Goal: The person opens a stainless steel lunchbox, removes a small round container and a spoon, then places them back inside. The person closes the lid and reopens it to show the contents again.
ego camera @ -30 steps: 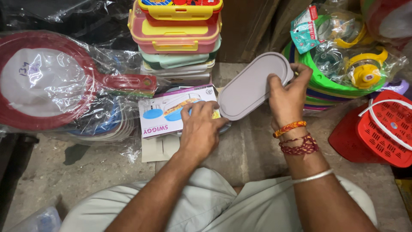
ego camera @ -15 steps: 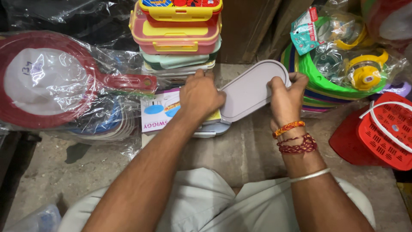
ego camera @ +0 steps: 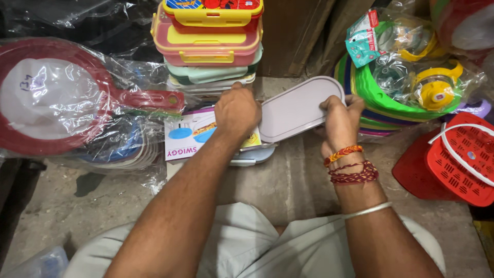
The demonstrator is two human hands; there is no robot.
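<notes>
The pale oblong lid slants up to the right between our hands: right hand grips its right edge, left hand its left end.

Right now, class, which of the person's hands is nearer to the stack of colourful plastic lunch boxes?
Left. The left hand sits just below the stack of colourful plastic lunch boxes; the right hand is farther right, gripping the pale oval plastic lid.
</notes>
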